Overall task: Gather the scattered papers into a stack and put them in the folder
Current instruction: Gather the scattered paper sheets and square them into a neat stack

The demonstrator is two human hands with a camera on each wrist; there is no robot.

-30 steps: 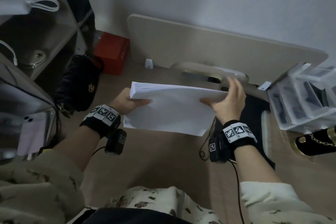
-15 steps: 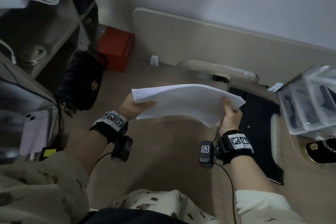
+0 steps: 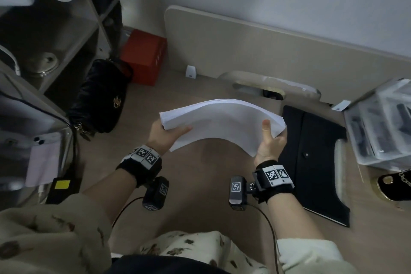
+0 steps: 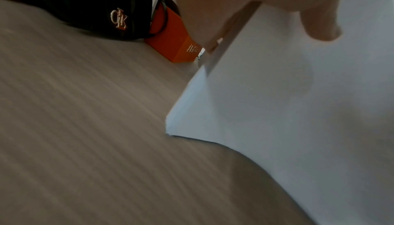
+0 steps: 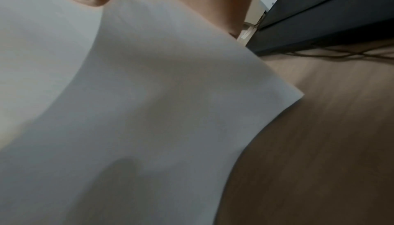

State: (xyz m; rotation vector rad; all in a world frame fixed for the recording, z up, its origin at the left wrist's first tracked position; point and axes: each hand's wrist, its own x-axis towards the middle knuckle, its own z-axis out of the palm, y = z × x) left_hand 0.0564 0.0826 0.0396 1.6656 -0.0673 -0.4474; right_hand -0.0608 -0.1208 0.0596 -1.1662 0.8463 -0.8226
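Note:
A thick stack of white papers (image 3: 222, 122) arches upward in the air above the wooden floor, held at both ends. My left hand (image 3: 164, 135) grips its left edge, thumb on top. My right hand (image 3: 270, 142) grips the right edge, thumb on top too. The black folder (image 3: 311, 162) lies flat on the floor just right of my right hand. In the left wrist view the thumb (image 4: 319, 21) presses on the paper stack (image 4: 287, 110). In the right wrist view the paper stack (image 5: 149, 102) curves down, with the folder (image 5: 330, 14) behind it.
A black handbag (image 3: 100, 98) and a red box (image 3: 144, 58) sit at the back left by a shelf unit (image 3: 44, 40). A beige board (image 3: 266, 51) leans on the wall. Clear plastic drawers (image 3: 382, 122) stand at the right, a power adapter (image 3: 63, 187) at the left.
The stack has bent from nearly flat into an arch. My right hand shifted from the stack's far right corner to its near right edge, and both hands came lower and closer to me.

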